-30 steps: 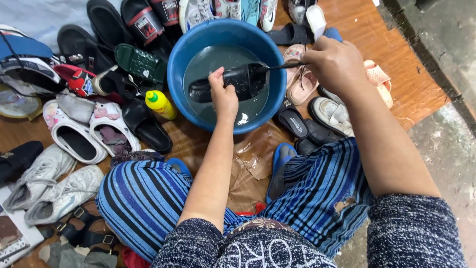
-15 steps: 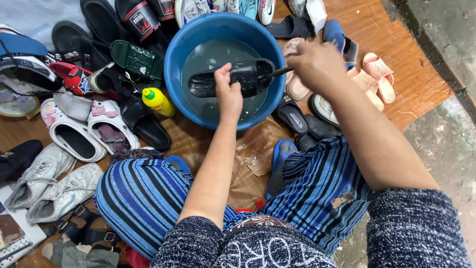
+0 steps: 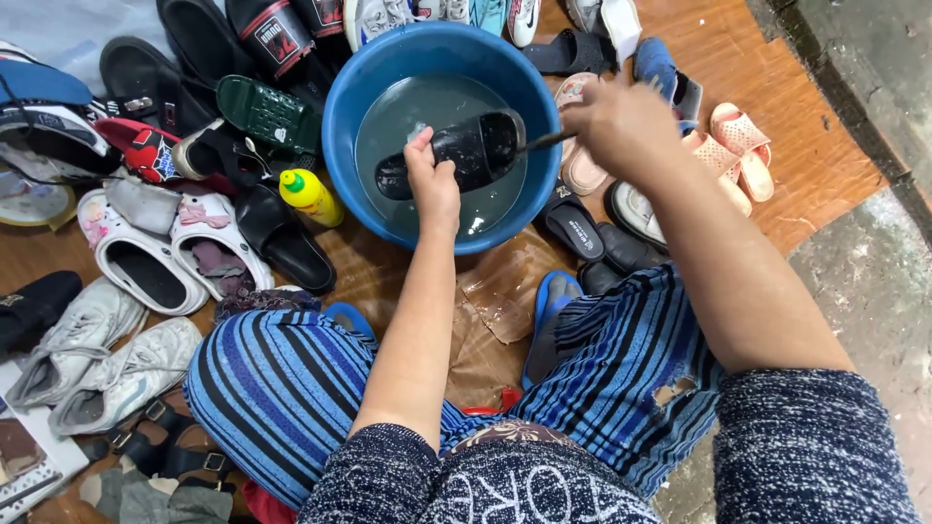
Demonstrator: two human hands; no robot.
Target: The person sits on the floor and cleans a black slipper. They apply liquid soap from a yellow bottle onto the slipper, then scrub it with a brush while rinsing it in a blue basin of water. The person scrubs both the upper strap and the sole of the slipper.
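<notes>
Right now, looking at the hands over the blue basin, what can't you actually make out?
- Head view: the tool in the right hand is motion-blurred; only a thin dark handle shows, its working end hidden inside the black slide sandal.
- The sandal's underside, hidden by the left hand and murky water.
- The blue basin floor, clouded by the water.
- The shoes along the top edge, cut off.

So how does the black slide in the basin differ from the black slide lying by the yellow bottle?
The black slide in the basin is wet, held over the grey water by the left hand, tipped on its side. The black slide by the yellow bottle looks dry, lies flat on the floor sole down, and no hand touches it. Both are black open-toed slides of similar size.
</notes>
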